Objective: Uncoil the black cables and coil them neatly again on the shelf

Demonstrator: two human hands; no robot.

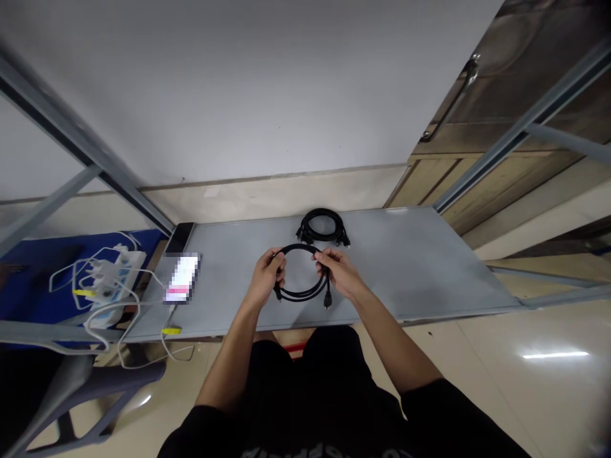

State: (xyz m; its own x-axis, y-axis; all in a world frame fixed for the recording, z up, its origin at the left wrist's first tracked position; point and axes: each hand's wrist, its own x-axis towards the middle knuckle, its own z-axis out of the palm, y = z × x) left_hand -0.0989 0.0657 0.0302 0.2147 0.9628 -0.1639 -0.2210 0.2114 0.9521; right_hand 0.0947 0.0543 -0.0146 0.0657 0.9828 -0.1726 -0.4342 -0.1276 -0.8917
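A black cable (300,296) is looped into a ring between my hands, over the grey shelf. My left hand (266,275) is closed on the ring's left side, thumb on top. On the opposite side, my right hand (338,270) pinches the loop between thumb and fingers. One plug of the cable (328,299) hangs down below my right hand; another dark end shows under my left hand. Just behind the ring lies a bundle of coiled black cables (323,224), its plugs pointing out at both sides, with neither hand touching it.
The grey shelf (405,267) has metal uprights at both ends and a wall behind. At its left end lie a lit phone (182,278) and a dark flat device (180,238). Further left, white cords run from a power strip (117,286). A stool (109,388) stands below.
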